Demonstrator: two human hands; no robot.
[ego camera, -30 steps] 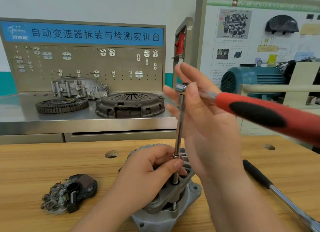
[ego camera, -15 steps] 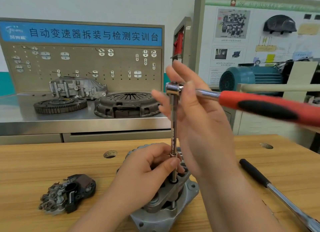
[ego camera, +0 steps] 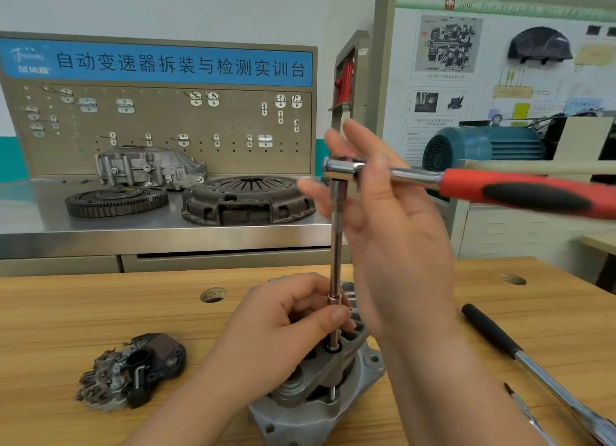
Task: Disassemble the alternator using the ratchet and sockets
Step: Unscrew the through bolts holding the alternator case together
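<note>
Grey alternator [ego camera: 293, 419], chrome extension bar [ego camera: 336, 239] upright in it, red-handled ratchet [ego camera: 466, 184] crosswise on top.

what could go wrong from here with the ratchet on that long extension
1. The ratchet sits atop a long extension bar, and the right hand meets it with straight fingers only; the red handle could, by its weight, tip the bar sideways.
2. The left hand pinches the bar's lower end just above the alternator, so a slip may nip fingers.
</note>
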